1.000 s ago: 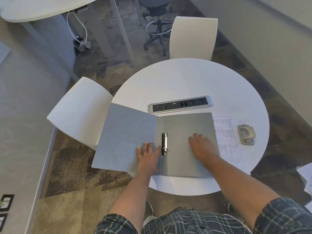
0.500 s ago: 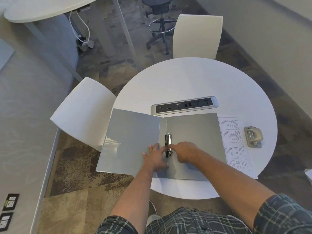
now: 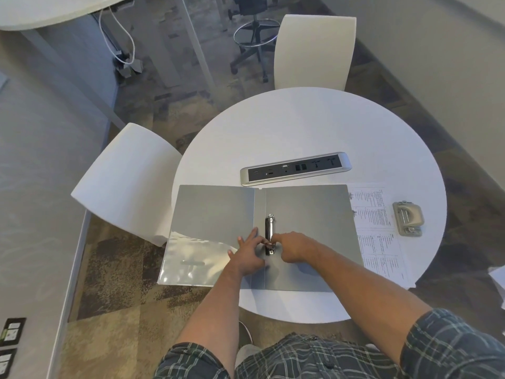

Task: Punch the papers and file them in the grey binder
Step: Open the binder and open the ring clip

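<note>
The grey binder lies wide open on the round white table, its left cover hanging over the table's edge. A chrome ring mechanism runs along the spine. My left hand and my right hand meet at the lower ring, fingers pinched on it from both sides. Printed papers lie flat to the right, partly under the binder's right cover. A grey hole punch sits beyond them near the table's right edge.
A silver power and socket strip lies just behind the binder. Two white chairs stand at the table, one at the left and one at the far side. More loose sheets show at the right frame edge.
A second ago both hands lay flat on the open covers. They have come together at the spine and now grip the lower ring of the mechanism.
</note>
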